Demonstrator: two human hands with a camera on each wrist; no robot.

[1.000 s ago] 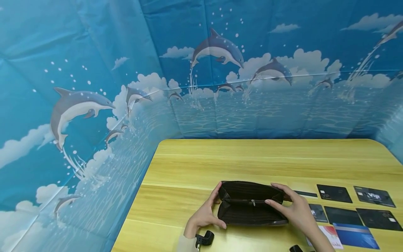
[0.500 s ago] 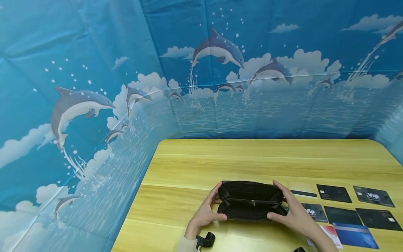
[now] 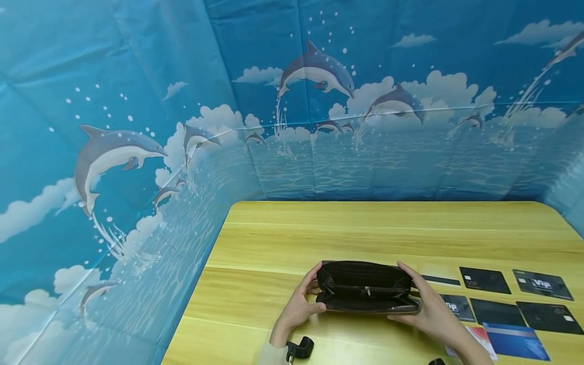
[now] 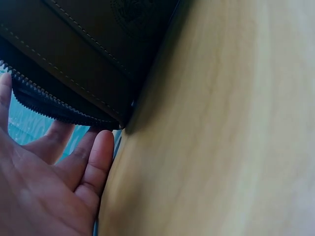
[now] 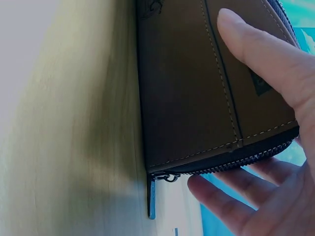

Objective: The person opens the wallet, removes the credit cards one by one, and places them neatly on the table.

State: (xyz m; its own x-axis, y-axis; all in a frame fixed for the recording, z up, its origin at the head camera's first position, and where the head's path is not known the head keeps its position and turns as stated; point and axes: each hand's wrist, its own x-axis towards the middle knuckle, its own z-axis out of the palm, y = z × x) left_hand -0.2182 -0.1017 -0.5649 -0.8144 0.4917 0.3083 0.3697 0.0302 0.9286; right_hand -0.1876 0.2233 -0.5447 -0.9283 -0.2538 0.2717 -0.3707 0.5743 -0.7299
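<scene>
A long dark zip-around wallet (image 3: 365,293) stands unzipped on the table, its mouth facing up and its inside showing a middle zip pocket. Around its left end my left hand (image 3: 297,308) holds on, fingers at the far side and thumb near the front edge. At the other end my right hand (image 3: 429,310) grips it, with the thumb on the near outer face. In the right wrist view, the wallet's brown stitched face (image 5: 187,98) and a hanging zip pull (image 5: 151,196) show. Zip teeth (image 4: 54,101) run beside my left fingers in the left wrist view.
Several cards lie on the wooden table (image 3: 365,228) to the right, among them a black card (image 3: 484,280), a VIP card (image 3: 542,285) and a blue card (image 3: 516,341). Some cards are partly behind my right hand and forearm. A dolphin-print sheet (image 3: 292,167) hangs behind the table.
My right thumb has moved from inside the wallet's mouth to its near outer face. The wallet's near side has come up, so its mouth looks narrower. My left hand has barely moved.
</scene>
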